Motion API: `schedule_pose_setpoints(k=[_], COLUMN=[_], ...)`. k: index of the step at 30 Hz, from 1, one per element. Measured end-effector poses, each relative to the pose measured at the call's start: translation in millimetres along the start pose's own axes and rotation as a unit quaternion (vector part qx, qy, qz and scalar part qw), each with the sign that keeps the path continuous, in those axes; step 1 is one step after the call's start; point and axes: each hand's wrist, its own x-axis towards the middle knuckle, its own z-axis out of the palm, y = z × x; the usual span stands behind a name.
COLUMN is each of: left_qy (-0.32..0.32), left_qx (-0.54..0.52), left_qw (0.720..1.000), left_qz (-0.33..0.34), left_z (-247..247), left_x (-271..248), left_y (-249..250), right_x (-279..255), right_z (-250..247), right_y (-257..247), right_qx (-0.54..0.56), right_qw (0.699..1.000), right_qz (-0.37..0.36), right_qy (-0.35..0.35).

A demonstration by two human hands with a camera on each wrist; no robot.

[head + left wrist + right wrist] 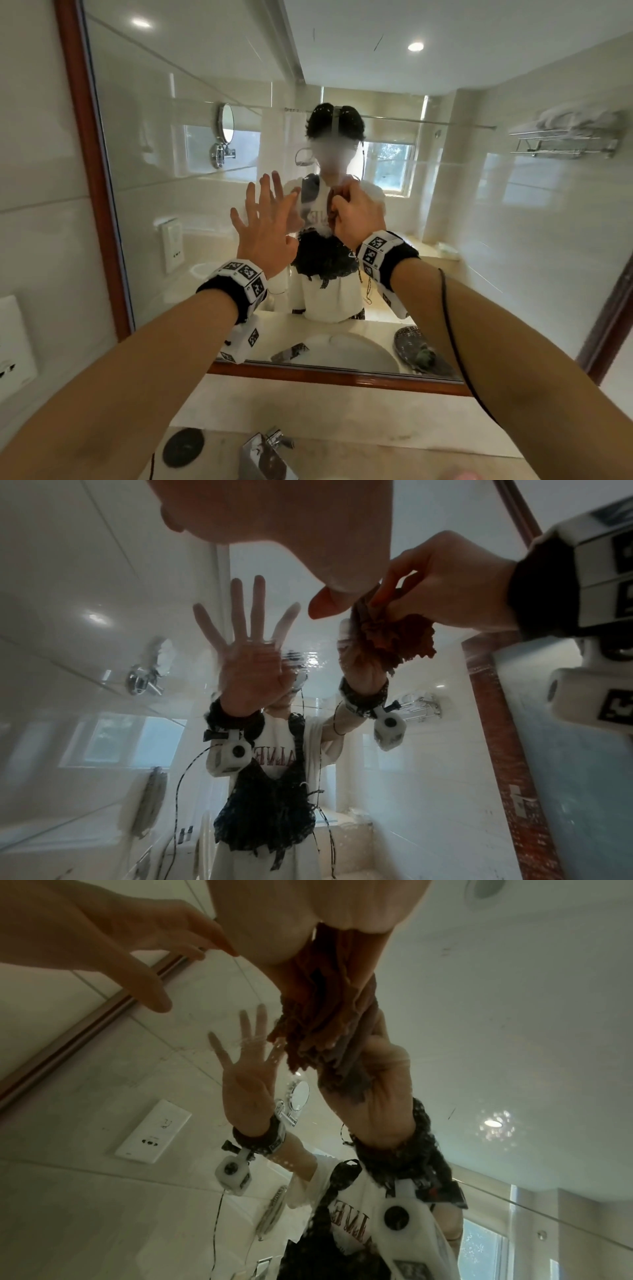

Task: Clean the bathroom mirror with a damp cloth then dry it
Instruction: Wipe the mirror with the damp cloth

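Head view: left hand [265, 224] fingers spread, right hand [356, 212] fingers clamped on cloth [400, 639], mid-mirror [513, 222].

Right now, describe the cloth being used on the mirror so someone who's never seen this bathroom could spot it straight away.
Find the big wood-framed mirror above the sink counter, then the two raised hands near its middle. The cloth is the crumpled reddish-brown rag bunched in the right hand against the glass. The left hand beside it is spread flat and holds nothing, and nothing else nearby has that colour.
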Motion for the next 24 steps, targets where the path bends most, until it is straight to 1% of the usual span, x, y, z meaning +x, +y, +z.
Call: schedule_pose_setpoints(k=[5,8,11,16,18,21,22,24], left_qy=[0.012,0.011,0.002,0.016,0.021,0.026,0.027,0.028], left_qx=[-0.018,-0.009,-0.001,0.003,0.002,0.006,0.008,0.015], left_qw=[1.0,1.0,1.0,1.0,1.0,1.0,1.0,0.999], left_qz=[0.007,0.003,-0.002,0.002,0.005,0.007,0.009,0.013], left_z=[2,5,9,16,17,17,17,19], left_x=[7,10,11,15,14,11,9,7], left_y=[20,34,54,95,112,134,139,146], right_x=[-4,-10,-22,-50,-65,-85,-90,-97], right_z=[-6,-7,-15,-39,-55,-78,-82,-87], right_y=[12,34,64,135,171,227,242,261], right_qx=[-0.005,0.019,0.025,0.021,0.023,0.023,0.024,0.032], right_qw=[1.0,0.999,0.998,0.998,0.995,0.981,0.975,0.966], right_qz=[-0.003,0.019,0.034,0.062,0.095,0.189,0.217,0.25], right_qy=[-0.015,-0.033,-0.041,0.0,0.016,0.025,0.036,0.056])
